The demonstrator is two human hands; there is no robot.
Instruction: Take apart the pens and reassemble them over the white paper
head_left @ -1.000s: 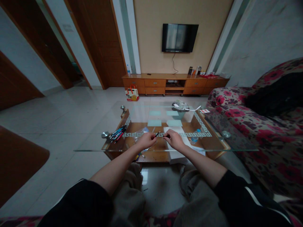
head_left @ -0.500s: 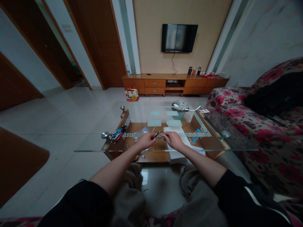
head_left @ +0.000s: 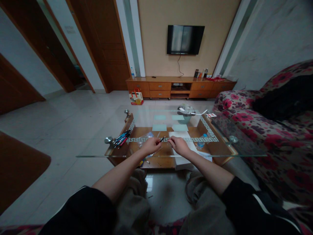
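Note:
Over the glass tabletop [head_left: 97, 147], my left hand [head_left: 151, 146] is closed around a thin dark pen [head_left: 162, 139], whose end sticks out to the right. My right hand [head_left: 180, 146] faces it a short gap away, thumb and fingers pinched together; whatever is between those fingertips is too small to make out. To the left on the glass lies a bundle of pens [head_left: 121, 139] in black, blue and red. A clear plastic bag [head_left: 143, 138] lies partly behind my left hand.
Under the glass, a white box [head_left: 182, 161] and a water bottle [head_left: 201, 140] are on the wooden shelf. A filled waste basket [head_left: 184, 119] stands past the table. A floral sofa [head_left: 244, 120] is at the right, and a paper bag [head_left: 136, 97] by the cabinet [head_left: 160, 86].

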